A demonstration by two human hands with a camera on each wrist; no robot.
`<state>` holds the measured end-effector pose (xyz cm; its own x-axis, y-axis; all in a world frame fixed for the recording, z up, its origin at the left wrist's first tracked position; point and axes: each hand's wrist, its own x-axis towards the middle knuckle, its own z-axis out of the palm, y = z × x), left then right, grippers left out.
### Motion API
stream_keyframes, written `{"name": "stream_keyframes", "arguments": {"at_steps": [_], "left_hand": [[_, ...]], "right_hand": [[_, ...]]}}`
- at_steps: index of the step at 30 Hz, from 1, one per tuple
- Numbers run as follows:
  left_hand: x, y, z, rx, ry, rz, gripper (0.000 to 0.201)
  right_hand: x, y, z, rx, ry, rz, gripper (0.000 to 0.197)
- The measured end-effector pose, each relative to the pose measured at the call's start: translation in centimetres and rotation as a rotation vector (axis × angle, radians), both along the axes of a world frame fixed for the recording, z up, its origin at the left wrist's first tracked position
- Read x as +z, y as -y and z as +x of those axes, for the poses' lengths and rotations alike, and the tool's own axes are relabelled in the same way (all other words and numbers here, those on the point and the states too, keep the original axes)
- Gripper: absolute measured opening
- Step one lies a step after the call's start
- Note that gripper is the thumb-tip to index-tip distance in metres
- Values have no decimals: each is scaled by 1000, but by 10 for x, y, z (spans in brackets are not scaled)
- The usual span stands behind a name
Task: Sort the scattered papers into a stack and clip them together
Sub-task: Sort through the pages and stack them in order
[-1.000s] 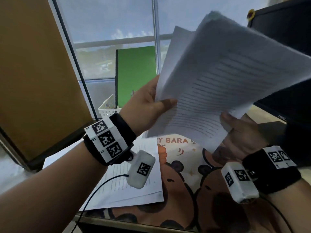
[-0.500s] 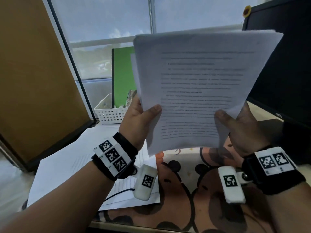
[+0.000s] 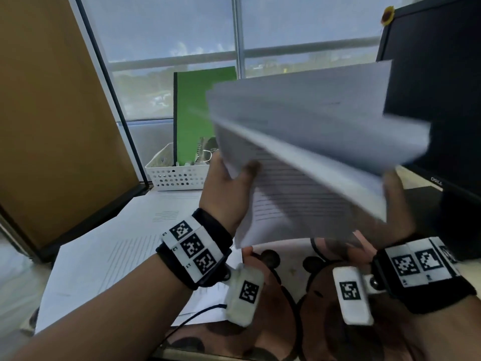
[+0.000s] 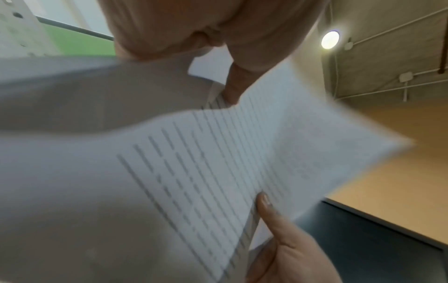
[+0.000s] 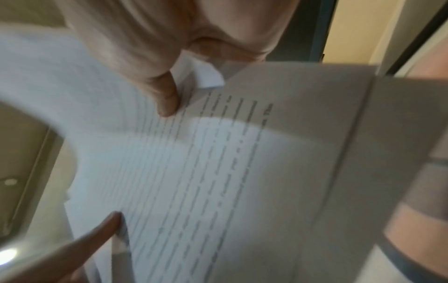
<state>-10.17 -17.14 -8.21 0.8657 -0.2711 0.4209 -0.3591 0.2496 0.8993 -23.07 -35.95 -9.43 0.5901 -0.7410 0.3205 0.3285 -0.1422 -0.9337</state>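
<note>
A bundle of white printed papers (image 3: 307, 157) is held up in the air in front of me, blurred and tilted, its sheets fanned apart. My left hand (image 3: 229, 188) grips its left edge, thumb on the front. My right hand (image 3: 395, 204) grips the right edge, thumb on the front too. The left wrist view shows the printed sheet (image 4: 218, 172) with a thumb on each side. The right wrist view shows the same sheets (image 5: 218, 172) pinched under my thumb. More white sheets (image 3: 122, 256) lie flat on the desk at the left. No clip shows.
A white perforated basket (image 3: 177, 175) with a green folder (image 3: 197, 113) stands at the back by the window. A dark monitor (image 3: 437, 100) rises at the right. A cartoon desk mat (image 3: 294, 272) lies under my hands. A brown board (image 3: 52, 126) leans at the left.
The bundle stood upright and squared half a second ago; now it tips back and to the right, its sheets spreading. Both hands keep their hold on its edges.
</note>
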Motion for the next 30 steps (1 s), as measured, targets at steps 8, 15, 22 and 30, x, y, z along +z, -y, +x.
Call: {"name": "stream_keyframes", "arguments": {"at_steps": [8, 15, 22, 30], "left_hand": [[-8, -23, 14, -391, -243, -58, 41], [-17, -23, 10, -524, -304, -15, 76], [-14, -21, 18, -490, -285, -63, 69], [-20, -19, 12, -558, -304, -40, 70]], "right_hand": [[-4, 16, 8, 110, -35, -202, 22], [-8, 22, 10, 306, 78, -7, 36], [-8, 18, 8, 405, 77, 111, 34], [-9, 25, 7, 392, 17, 171, 40]]}}
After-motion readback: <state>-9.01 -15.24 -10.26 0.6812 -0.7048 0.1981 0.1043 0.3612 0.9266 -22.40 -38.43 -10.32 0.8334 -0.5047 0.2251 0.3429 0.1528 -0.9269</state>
